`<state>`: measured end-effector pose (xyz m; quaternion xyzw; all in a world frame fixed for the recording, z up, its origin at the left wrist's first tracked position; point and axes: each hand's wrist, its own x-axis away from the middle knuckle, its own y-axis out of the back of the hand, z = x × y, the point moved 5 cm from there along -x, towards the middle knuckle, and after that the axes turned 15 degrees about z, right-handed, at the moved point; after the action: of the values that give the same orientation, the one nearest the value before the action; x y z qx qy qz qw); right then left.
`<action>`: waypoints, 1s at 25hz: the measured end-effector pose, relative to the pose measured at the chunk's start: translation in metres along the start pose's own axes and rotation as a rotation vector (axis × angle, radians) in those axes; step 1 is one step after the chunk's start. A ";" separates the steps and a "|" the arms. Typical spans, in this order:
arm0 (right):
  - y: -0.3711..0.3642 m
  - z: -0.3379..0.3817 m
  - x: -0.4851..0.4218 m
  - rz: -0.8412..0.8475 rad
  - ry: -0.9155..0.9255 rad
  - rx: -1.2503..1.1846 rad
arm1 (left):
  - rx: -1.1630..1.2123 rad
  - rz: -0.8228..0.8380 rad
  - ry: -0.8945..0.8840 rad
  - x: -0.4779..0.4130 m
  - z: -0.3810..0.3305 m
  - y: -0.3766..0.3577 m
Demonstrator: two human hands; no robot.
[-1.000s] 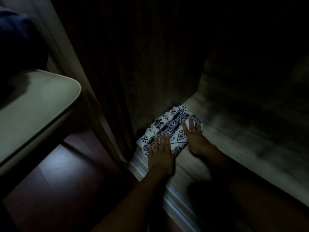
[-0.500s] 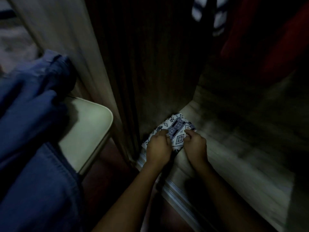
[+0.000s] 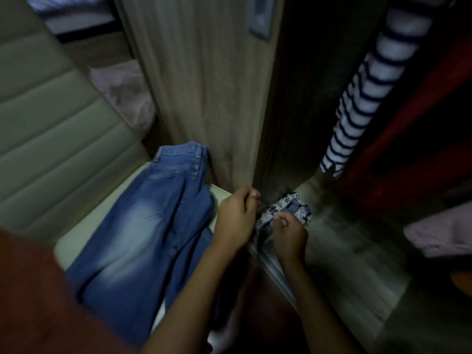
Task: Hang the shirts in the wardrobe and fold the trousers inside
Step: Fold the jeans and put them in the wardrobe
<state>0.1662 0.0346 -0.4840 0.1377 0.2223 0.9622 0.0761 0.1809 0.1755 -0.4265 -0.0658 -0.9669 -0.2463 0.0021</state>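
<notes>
Tucking the patterned trousers [image 3: 286, 213] into the wardrobe [image 3: 204, 98] corner, your right hand [image 3: 290, 235] seems clenched on them; your left hand [image 3: 236, 217] curls empty.

A beige chair [image 3: 84, 233] with a ribbed padded backrest [image 3: 51, 139] stands left of the left hand [image 3: 236, 218]; dark floor [image 3: 255, 302] lies below it.

1. It was a home bedroom; a wood-grain wardrobe [image 3: 204, 98] stood open with a striped shirt [image 3: 367, 98] hanging inside.
2. Blue jeans [image 3: 143, 226] lay on a padded bed [image 3: 51, 123] just beside it.
</notes>
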 end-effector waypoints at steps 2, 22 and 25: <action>-0.015 0.041 0.009 0.081 -0.008 0.006 | -0.018 -0.052 0.041 0.005 -0.010 0.052; -0.186 0.110 -0.103 0.402 -0.306 -0.071 | -0.305 0.243 0.631 -0.097 0.246 0.216; -0.193 0.107 -0.112 0.469 -0.381 -0.170 | -0.291 0.156 0.705 -0.106 0.261 0.214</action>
<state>0.3212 0.2259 -0.5044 0.3562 0.0847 0.9256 -0.0962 0.3204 0.4730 -0.5581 -0.0501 -0.8539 -0.3875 0.3439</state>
